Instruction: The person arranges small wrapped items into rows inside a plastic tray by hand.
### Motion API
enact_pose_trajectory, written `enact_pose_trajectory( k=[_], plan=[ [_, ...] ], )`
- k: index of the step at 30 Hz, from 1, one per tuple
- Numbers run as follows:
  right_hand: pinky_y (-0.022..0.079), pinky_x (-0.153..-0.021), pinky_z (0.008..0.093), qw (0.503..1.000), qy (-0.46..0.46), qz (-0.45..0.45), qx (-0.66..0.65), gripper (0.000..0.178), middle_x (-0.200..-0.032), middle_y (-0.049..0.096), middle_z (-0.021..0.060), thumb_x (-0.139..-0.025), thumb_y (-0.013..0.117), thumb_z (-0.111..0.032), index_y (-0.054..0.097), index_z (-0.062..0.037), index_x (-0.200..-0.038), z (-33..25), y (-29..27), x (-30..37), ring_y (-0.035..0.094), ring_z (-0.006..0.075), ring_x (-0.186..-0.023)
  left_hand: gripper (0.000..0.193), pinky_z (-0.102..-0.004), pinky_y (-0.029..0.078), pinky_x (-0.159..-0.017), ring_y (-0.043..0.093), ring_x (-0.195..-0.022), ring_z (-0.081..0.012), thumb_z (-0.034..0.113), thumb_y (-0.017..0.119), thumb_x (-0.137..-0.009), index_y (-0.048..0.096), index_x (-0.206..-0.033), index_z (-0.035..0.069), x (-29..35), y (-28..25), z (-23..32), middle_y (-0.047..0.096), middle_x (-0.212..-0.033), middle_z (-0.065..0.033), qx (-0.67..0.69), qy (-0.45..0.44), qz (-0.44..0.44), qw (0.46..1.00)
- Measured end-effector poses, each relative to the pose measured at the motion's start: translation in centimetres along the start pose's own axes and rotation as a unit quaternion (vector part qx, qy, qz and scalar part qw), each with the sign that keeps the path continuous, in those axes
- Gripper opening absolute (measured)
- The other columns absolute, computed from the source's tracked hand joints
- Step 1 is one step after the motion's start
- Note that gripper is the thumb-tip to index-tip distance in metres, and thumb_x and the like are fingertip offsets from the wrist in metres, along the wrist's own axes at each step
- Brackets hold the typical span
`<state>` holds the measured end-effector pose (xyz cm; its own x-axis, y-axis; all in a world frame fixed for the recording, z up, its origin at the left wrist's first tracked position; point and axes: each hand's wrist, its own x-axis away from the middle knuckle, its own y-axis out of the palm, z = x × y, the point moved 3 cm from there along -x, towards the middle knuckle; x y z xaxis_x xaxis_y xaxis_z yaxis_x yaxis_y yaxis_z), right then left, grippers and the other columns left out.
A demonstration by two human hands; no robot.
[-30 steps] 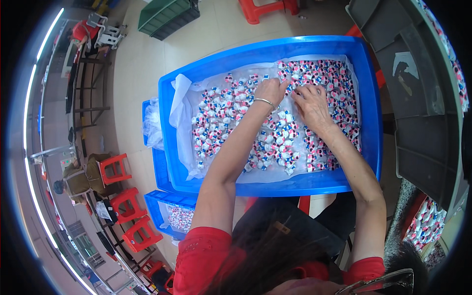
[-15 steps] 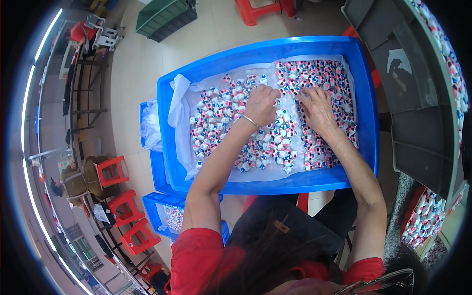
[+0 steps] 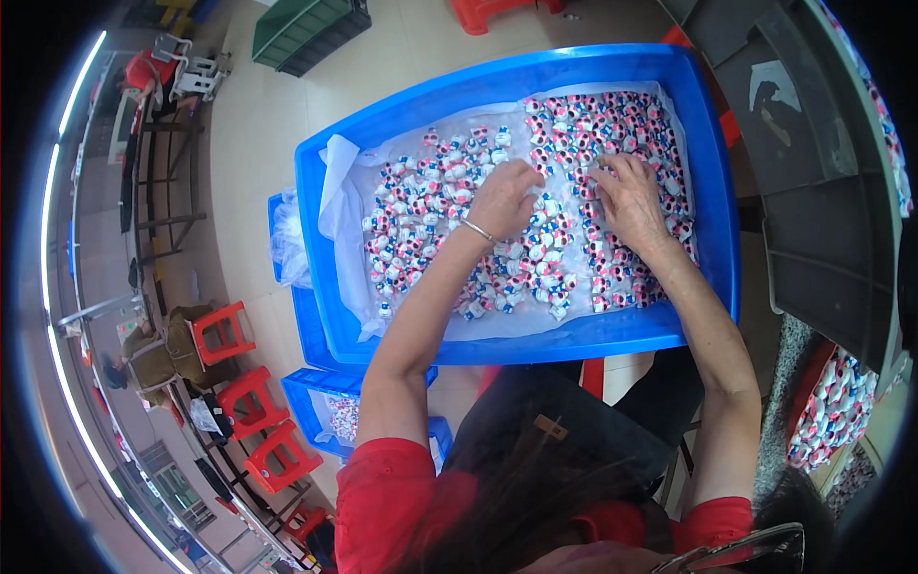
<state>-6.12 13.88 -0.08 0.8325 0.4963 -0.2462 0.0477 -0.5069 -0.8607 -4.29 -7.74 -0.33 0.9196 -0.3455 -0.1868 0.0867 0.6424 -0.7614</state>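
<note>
Small white, pink and blue figurines lie in a large blue tub (image 3: 516, 352) lined with thin white sheeting (image 3: 337, 206). On the left they form a loose heap (image 3: 430, 206); on the right they stand packed close in rows (image 3: 622, 120). My left hand (image 3: 505, 199) is over the upper right of the loose heap, fingers bunched by the bare strip; what they pinch is hidden. Over the left edge of the packed rows, my right hand (image 3: 631, 199) has its fingers bent and thumb drawn in. Whatever lies between those fingertips is too small to make out.
Smaller blue bins (image 3: 320, 407) stand beneath and left of the tub. A green crate (image 3: 311, 33) and red stools (image 3: 251, 400) are on the floor. Stacked grey trays (image 3: 813, 182) rise close by my right arm, with more figurines (image 3: 834, 407) below them.
The whole view has shifted, so the tub sits slightly higher in it. My right hand has moved slightly right over the packed rows. My left hand stays by the bare strip.
</note>
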Motion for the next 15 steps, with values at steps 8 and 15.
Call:
enact_pose_trajectory(
  k=[8, 15],
  plan=[
    [0.038, -0.099, 0.0455, 0.999, -0.034, -0.018, -0.013, 0.035, -0.119, 0.056, 0.0107, -0.075, 0.066, -0.002, 0.067, -0.0056, -0.110, -1.9, 0.5, 1.0, 0.049, 0.0281, -0.116, 0.024, -0.0419, 0.044, -0.076, 0.057, -0.092, -0.0262, 0.009, 0.066, -0.068, 0.067, -0.092, 0.012, 0.5, 3.0, 2.7, 0.059, -0.089, -0.0052, -0.205, 0.055, -0.124, 0.969],
    [0.037, -0.100, 0.0462, 0.999, -0.034, -0.024, -0.009, 0.033, -0.118, 0.057, 0.0104, -0.075, 0.067, -0.003, 0.067, -0.0051, -0.108, -1.4, 0.8, 1.3, 0.049, 0.0278, -0.115, 0.011, -0.0430, 0.050, -0.076, 0.063, -0.080, -0.0334, 0.009, 0.064, -0.082, 0.064, -0.092, 0.005, 1.0, 2.3, 1.3, 0.062, -0.095, -0.0146, 0.091, -0.104, 0.027, 0.990]
  ],
)
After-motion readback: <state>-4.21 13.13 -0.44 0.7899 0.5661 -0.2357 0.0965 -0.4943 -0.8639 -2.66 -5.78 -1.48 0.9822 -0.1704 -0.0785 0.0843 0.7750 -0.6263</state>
